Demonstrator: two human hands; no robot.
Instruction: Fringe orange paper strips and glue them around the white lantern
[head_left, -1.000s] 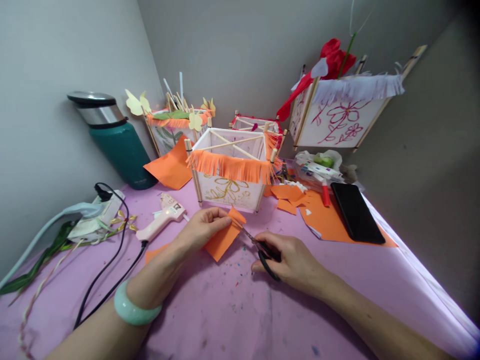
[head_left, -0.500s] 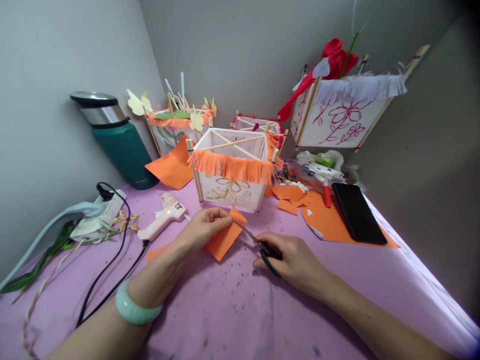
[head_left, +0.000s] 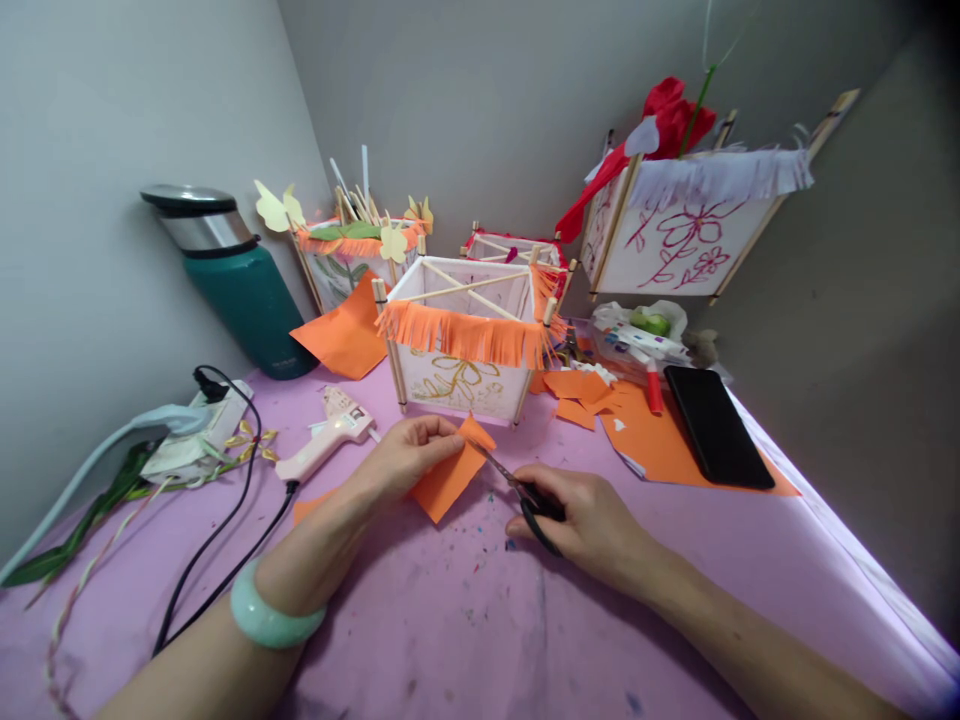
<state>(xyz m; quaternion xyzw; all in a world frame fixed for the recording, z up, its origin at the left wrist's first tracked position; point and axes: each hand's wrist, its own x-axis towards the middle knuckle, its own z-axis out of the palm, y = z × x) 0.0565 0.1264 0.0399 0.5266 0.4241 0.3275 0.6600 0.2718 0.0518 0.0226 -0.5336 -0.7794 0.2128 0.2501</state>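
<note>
My left hand [head_left: 412,452] pinches a small orange paper piece [head_left: 448,483] between thumb and fingers, just in front of a white box lantern [head_left: 465,375] with orange fringe along its rim. Black-handled scissors [head_left: 538,505] are in my right hand [head_left: 592,515], and their blades reach the paper's right edge near my left fingertips. A pale glue gun [head_left: 327,440] lies to the left of my left hand, its black cord running toward me.
A teal bottle [head_left: 244,300] and power strip [head_left: 196,435] stand left. More lanterns are behind, one hanging [head_left: 686,235] at right. Orange scraps [head_left: 577,390], a large orange sheet [head_left: 649,440] and a black phone [head_left: 718,425] lie right of the fringed lantern.
The upper corner of the held paper has shifted slightly at the scissor blades. Both hands have stayed almost where they were.
</note>
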